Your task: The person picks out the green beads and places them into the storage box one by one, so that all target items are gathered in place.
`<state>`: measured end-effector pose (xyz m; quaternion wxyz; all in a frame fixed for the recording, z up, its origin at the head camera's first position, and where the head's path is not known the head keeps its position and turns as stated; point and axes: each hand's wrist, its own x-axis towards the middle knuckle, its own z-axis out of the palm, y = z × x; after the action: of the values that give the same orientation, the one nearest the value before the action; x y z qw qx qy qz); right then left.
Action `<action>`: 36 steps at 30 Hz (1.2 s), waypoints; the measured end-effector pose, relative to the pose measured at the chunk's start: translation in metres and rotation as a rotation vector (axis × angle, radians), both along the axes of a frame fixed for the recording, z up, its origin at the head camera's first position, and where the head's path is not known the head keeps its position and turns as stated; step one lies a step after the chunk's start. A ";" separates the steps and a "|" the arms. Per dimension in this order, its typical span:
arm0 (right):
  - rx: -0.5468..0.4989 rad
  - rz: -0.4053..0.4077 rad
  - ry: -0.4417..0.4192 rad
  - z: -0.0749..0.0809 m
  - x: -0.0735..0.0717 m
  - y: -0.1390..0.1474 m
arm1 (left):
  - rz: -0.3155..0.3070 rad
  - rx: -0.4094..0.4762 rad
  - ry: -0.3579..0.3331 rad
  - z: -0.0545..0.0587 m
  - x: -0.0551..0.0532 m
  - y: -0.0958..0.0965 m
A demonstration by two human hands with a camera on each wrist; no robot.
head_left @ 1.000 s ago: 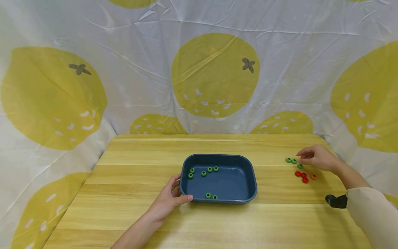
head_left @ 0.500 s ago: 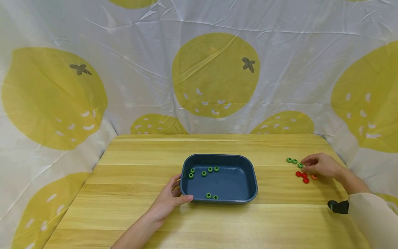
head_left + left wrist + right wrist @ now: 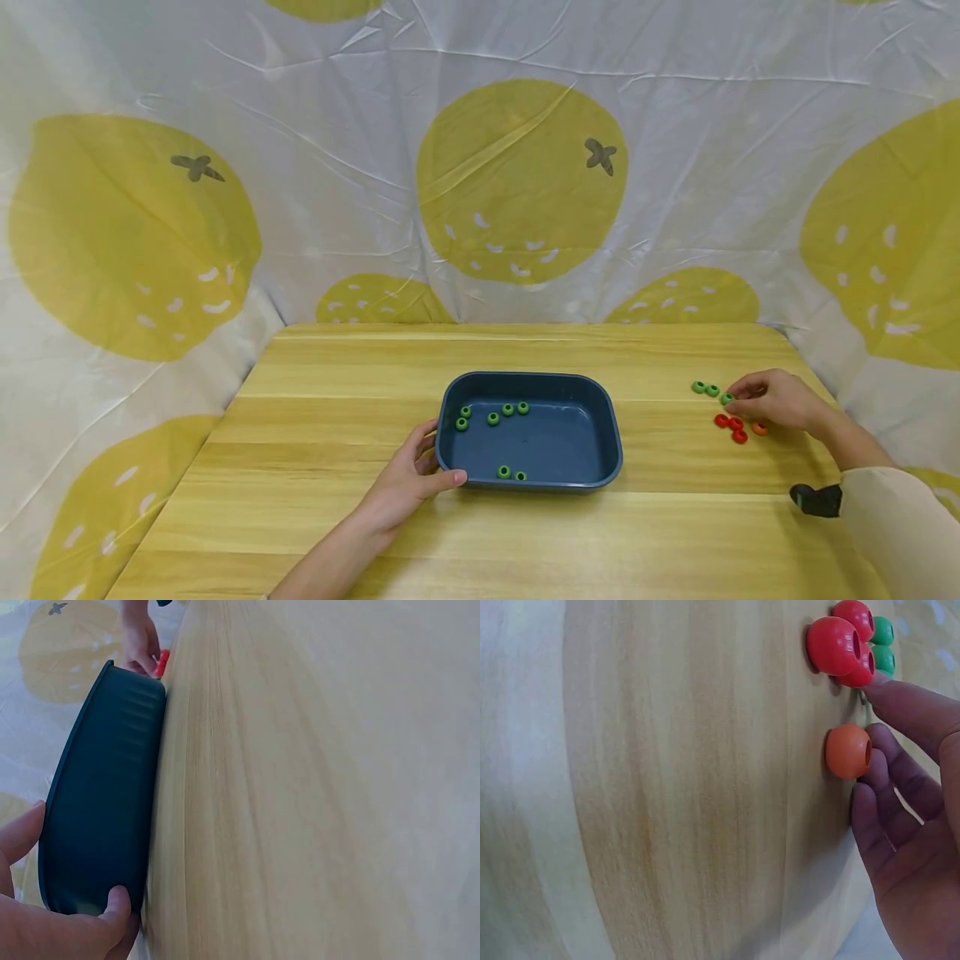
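Note:
On the table stands a dark blue rectangular plastic bin [image 3: 555,486] with several green beads [image 3: 492,419] inside. My left hand [image 3: 401,490] grips its left end, thumb at the front rim corner and fingers along the side. Over to the right, my right hand [image 3: 780,405] pinches a green bead [image 3: 727,399] at the table between thumb and fingertips; the right wrist view mostly hides that bead. Two more green beads [image 3: 706,388] lie just left of it. Nearer to me are three red beads [image 3: 722,421], and an orange bead [image 3: 847,751] sits beneath the right hand's fingers.
A wooden table [image 3: 337,375] carries everything, with a lemon-print cloth [image 3: 517,183] hanging behind and at the sides. A small black device [image 3: 816,500] shows at the right sleeve [image 3: 900,517].
My right hand has come down toward me and closed its fingertips on the nearest green bead. The left hand and the bin have stayed in place.

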<state>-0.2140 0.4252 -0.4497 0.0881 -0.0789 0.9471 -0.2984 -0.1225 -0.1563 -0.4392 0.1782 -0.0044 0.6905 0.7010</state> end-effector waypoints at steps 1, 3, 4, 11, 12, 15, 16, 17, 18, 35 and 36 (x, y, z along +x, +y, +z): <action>-0.001 0.002 -0.003 0.001 0.000 0.000 | -0.001 0.000 0.000 0.000 0.000 0.000; 0.006 0.004 0.004 0.002 -0.001 0.000 | -0.003 0.004 -0.003 0.000 0.000 0.000; 0.010 0.004 0.011 0.004 -0.001 0.000 | -0.004 0.005 -0.004 0.000 0.000 0.000; 0.031 0.030 0.047 0.015 -0.006 -0.007 | -0.009 0.013 -0.014 0.000 0.000 0.000; 0.029 0.032 0.049 0.017 -0.007 -0.008 | -0.009 0.014 -0.014 0.000 0.000 0.000; 0.016 0.042 0.046 0.022 -0.010 -0.015 | -0.008 0.011 -0.015 0.000 -0.001 0.000; 0.012 0.044 0.045 0.024 -0.012 -0.017 | -0.007 0.008 -0.015 0.000 0.000 -0.001; 0.007 0.053 0.042 0.025 -0.013 -0.019 | -0.005 0.006 -0.014 0.000 0.000 -0.001; 0.002 0.058 0.036 0.027 -0.014 -0.021 | -0.003 0.005 -0.014 0.000 0.000 0.000; -0.074 0.200 0.028 0.044 -0.029 -0.081 | 0.004 -0.016 -0.008 0.002 -0.001 0.001; -0.080 0.212 0.025 0.046 -0.031 -0.085 | 0.005 -0.017 -0.010 0.002 -0.001 0.001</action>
<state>-0.2448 0.3402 -0.4038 0.1042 -0.1859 0.9218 -0.3239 -0.1237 -0.1552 -0.4370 0.1796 -0.0111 0.6957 0.6954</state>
